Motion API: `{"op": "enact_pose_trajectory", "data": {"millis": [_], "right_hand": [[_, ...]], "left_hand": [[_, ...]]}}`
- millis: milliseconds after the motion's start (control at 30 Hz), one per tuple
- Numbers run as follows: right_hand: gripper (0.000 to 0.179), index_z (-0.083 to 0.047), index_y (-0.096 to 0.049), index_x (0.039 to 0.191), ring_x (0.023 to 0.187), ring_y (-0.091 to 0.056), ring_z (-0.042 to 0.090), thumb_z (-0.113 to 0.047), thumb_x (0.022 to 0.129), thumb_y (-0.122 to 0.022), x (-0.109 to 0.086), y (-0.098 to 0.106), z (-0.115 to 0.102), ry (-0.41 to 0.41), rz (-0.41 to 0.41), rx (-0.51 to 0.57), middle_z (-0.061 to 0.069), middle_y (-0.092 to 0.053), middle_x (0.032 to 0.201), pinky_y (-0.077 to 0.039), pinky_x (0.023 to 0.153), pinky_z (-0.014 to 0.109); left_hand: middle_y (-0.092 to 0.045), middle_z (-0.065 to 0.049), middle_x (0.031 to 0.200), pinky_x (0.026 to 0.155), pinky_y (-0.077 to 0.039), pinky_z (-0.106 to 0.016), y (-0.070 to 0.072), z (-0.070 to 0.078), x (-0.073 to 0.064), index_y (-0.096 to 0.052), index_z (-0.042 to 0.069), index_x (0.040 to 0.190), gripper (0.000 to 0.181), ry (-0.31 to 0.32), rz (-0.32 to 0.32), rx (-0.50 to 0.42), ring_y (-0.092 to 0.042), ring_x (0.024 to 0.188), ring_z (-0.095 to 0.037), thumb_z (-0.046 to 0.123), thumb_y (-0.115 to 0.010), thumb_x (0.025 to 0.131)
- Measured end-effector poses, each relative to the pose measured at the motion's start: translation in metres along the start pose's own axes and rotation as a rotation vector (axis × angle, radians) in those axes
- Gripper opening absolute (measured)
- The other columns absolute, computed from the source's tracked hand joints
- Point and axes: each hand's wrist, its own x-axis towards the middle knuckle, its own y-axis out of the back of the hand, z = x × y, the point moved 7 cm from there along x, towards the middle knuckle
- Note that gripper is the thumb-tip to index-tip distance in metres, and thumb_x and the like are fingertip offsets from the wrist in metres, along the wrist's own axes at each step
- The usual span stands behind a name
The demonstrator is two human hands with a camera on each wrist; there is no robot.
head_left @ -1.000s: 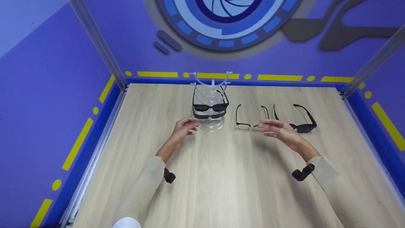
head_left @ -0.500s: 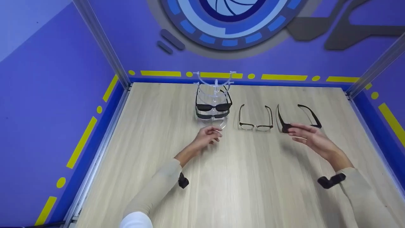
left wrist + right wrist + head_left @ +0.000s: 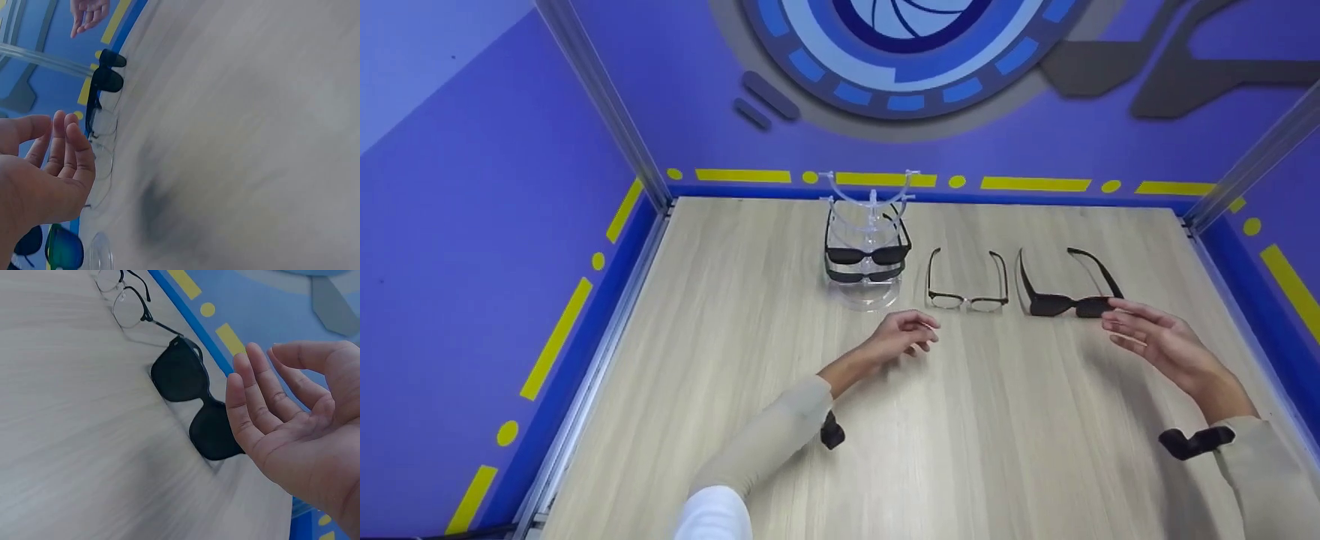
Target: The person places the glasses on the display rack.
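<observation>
My left hand (image 3: pixel 894 336) hovers over the table in front of the clear-lens glasses (image 3: pixel 966 303), its fingers loosely bent around nothing. At the right, my right hand (image 3: pixel 1166 345) is held in the air by the right end of the black sunglasses (image 3: pixel 1054 305), relaxed and holding nothing. Those sunglasses lie with their temples unfolded toward the back wall. In the right wrist view, the fingers overlap part of a dark lens (image 3: pixel 216 433); contact cannot be told. A clear plastic display stand (image 3: pixel 871 217) carries two dark sunglasses (image 3: pixel 868 256), one above the other.
The wooden table (image 3: pixel 780 480) is bounded by a blue printed back wall (image 3: pixel 990 150) and side walls with metal posts. The stand's upper arms are bare clear plastic. A black wrist camera (image 3: pixel 1196 442) sits on the right sleeve.
Both hands have moved to the right: the left from beside the stand to in front of the clear-lens glasses, the right from those glasses past the sunglasses. The view shifted slightly.
</observation>
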Motion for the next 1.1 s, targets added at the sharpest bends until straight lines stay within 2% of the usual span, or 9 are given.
{"op": "enact_pose_trajectory", "data": {"millis": [233, 333, 433, 533, 600, 700, 933, 1033, 1100], "right_hand": [[0.039, -0.013, -0.067, 0.131, 0.111, -0.072, 0.013, 0.001, 0.109, -0.037, -0.005, 0.015, 0.009, -0.027, 0.059, -0.066, 0.0, -0.076, 0.121, -0.057, 0.094, 0.026], [0.039, -0.014, -0.067, 0.132, 0.11, -0.072, 0.012, 0.0, 0.109, -0.038, -0.009, 0.02, 0.01, -0.04, 0.081, -0.082, 0.0, -0.076, 0.12, -0.057, 0.093, 0.025], [0.039, -0.015, -0.067, 0.131, 0.109, -0.072, 0.011, 0.0, 0.109, -0.039, -0.011, 0.024, 0.01, -0.045, 0.089, -0.09, -0.001, -0.076, 0.119, -0.058, 0.092, 0.025], [0.039, -0.016, -0.069, 0.13, 0.108, -0.072, 0.011, 0.0, 0.108, -0.041, -0.01, 0.029, 0.009, -0.04, 0.109, -0.099, -0.001, -0.076, 0.118, -0.058, 0.091, 0.024], [0.037, -0.018, -0.07, 0.126, 0.106, -0.073, 0.01, 0.0, 0.108, -0.043, -0.007, 0.033, 0.007, -0.035, 0.144, -0.108, -0.002, -0.077, 0.115, -0.058, 0.089, 0.024], [0.036, -0.022, -0.07, 0.123, 0.103, -0.073, 0.011, -0.001, 0.107, -0.046, -0.003, 0.039, 0.005, -0.031, 0.19, -0.094, -0.004, -0.077, 0.113, -0.059, 0.087, 0.024], [0.037, -0.025, -0.071, 0.114, 0.096, -0.075, 0.011, 0.002, 0.106, -0.046, 0.003, 0.053, 0.007, -0.026, 0.275, -0.025, -0.005, -0.077, 0.105, -0.06, 0.083, 0.024], [0.035, -0.024, -0.071, 0.111, 0.093, -0.075, 0.01, 0.003, 0.105, -0.048, 0.004, 0.061, 0.008, -0.014, 0.324, -0.011, -0.005, -0.077, 0.1, -0.06, 0.081, 0.024], [0.03, -0.021, -0.063, 0.117, 0.092, -0.075, 0.01, 0.003, 0.104, -0.049, 0.006, 0.065, 0.009, -0.007, 0.357, 0.008, -0.005, -0.076, 0.099, -0.06, 0.081, 0.024]], "left_hand": [[-0.073, -0.001, 0.093, 0.067, -0.05, -0.023, -0.033, -0.001, 0.016, -0.066, -0.004, 0.121, 0.025, -0.006, -0.014, -0.046, -0.064, 0.076, -0.008, 0.002, -0.059, 0.098], [-0.076, -0.008, 0.097, 0.065, -0.05, -0.023, -0.049, -0.003, 0.025, -0.067, -0.004, 0.12, 0.024, 0.002, -0.004, -0.065, -0.064, 0.073, -0.008, 0.001, -0.06, 0.097], [-0.076, -0.008, 0.097, 0.065, -0.051, -0.023, -0.068, -0.006, 0.035, -0.069, -0.002, 0.118, 0.022, 0.023, 0.009, -0.101, -0.063, 0.073, -0.009, 0.001, -0.063, 0.096], [-0.075, -0.003, 0.099, 0.071, -0.054, -0.027, -0.085, -0.008, 0.046, -0.07, 0.003, 0.117, 0.022, 0.032, 0.037, -0.096, -0.065, 0.079, -0.01, 0.002, -0.064, 0.096], [-0.074, -0.005, 0.105, 0.077, -0.056, -0.032, -0.094, -0.007, 0.053, -0.07, 0.002, 0.12, 0.025, 0.026, 0.059, -0.101, -0.067, 0.088, -0.015, 0.001, -0.063, 0.096], [-0.07, -0.012, 0.119, 0.083, -0.058, -0.036, -0.104, -0.005, 0.061, -0.067, 0.001, 0.126, 0.031, 0.013, 0.083, -0.104, -0.067, 0.099, -0.02, -0.002, -0.061, 0.095], [-0.061, -0.019, 0.136, 0.086, -0.06, -0.035, -0.121, -0.01, 0.072, -0.059, 0.0, 0.136, 0.042, 0.034, 0.074, -0.148, -0.064, 0.097, -0.013, -0.004, -0.06, 0.095], [-0.056, -0.021, 0.142, 0.093, -0.059, -0.039, -0.126, -0.009, 0.077, -0.055, 0.0, 0.14, 0.048, 0.026, 0.087, -0.17, -0.066, 0.109, -0.021, -0.005, -0.061, 0.093], [-0.054, -0.02, 0.145, 0.098, -0.057, -0.04, -0.129, -0.008, 0.079, -0.053, 0.001, 0.143, 0.051, 0.028, 0.099, -0.168, -0.062, 0.122, -0.027, -0.004, -0.062, 0.092]]}}
